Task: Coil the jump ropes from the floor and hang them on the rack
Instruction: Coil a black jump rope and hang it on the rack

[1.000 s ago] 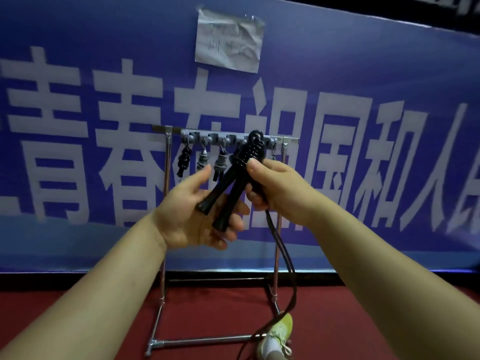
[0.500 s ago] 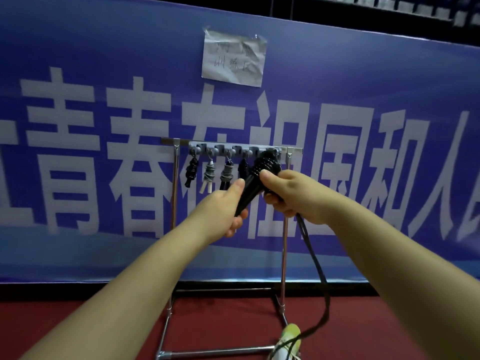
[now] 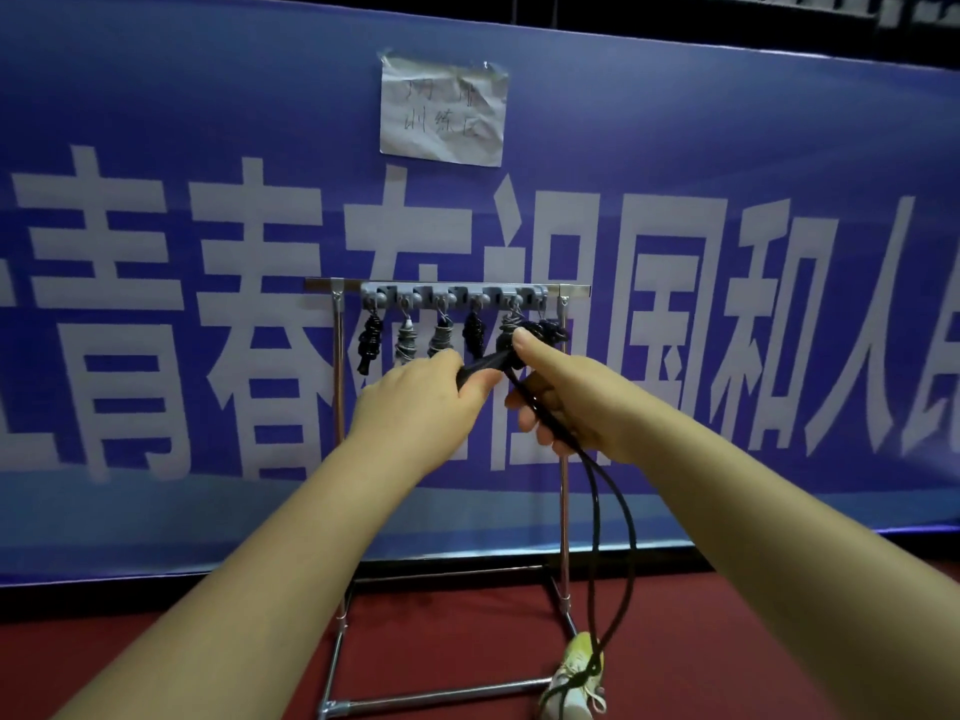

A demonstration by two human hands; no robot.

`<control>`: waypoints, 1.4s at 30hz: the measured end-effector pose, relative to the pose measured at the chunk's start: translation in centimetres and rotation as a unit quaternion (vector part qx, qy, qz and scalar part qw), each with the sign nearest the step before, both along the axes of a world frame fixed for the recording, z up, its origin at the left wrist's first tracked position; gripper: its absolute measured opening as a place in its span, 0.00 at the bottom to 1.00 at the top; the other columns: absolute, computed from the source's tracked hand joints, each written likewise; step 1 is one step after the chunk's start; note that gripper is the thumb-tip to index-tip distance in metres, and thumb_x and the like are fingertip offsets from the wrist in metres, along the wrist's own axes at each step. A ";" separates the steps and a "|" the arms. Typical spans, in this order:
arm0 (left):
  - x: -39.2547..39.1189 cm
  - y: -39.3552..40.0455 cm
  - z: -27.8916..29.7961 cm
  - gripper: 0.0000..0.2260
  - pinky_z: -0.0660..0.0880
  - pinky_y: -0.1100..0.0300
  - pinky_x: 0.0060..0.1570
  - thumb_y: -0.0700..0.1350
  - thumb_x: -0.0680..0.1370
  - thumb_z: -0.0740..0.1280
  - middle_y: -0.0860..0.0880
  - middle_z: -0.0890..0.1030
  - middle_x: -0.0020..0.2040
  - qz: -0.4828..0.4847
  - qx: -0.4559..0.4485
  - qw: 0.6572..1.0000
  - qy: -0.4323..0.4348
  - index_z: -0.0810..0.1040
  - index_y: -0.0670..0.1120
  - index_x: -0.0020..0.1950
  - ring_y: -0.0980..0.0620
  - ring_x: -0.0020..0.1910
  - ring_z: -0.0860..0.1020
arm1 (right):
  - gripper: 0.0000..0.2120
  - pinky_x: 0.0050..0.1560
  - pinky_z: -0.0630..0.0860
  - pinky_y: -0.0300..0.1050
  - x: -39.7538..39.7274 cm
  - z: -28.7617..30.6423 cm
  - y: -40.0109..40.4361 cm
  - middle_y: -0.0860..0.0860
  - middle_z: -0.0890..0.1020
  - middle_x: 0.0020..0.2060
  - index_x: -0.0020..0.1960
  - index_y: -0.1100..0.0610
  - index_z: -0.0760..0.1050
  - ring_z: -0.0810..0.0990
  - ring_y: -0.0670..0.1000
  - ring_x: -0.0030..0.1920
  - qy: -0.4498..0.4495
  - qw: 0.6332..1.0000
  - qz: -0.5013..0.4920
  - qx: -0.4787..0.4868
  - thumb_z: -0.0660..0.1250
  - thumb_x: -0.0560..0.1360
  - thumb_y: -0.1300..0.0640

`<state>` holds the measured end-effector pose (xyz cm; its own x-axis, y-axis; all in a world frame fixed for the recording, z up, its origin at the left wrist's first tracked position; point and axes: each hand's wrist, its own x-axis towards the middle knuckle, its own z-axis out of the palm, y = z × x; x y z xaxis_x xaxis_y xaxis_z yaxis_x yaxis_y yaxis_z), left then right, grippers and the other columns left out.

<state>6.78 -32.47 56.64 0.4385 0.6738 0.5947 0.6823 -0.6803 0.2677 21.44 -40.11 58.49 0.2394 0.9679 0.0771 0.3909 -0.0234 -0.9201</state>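
Right hand (image 3: 571,402) grips the black jump rope (image 3: 540,332) coil; left hand (image 3: 415,402) pinches its handles. Just above the right thumb, the rack (image 3: 571,291) hook waits; handles slant down-left.

Both hands have pushed forward to the rack (image 3: 447,287) since 1 second ago. The black jump rope (image 3: 540,331), which was held up with its 2 handles angled down over an open left hand (image 3: 415,402), now sits knot-first at the right-end hook. That left hand has closed over the handles, and the right hand (image 3: 566,397) pinches near the knot.
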 end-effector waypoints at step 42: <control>-0.1 -2.2 -1.7 0.16 0.81 0.50 0.41 0.57 0.78 0.61 0.50 0.72 0.32 -0.190 -0.275 0.933 -0.131 0.77 0.44 0.48 0.54 0.31 0.74 | 0.30 0.27 0.59 0.35 1.7 -1.7 -1.4 0.48 0.71 0.32 0.54 0.58 0.74 0.64 0.45 0.29 0.089 0.990 0.109 -0.028 0.62 0.69 0.32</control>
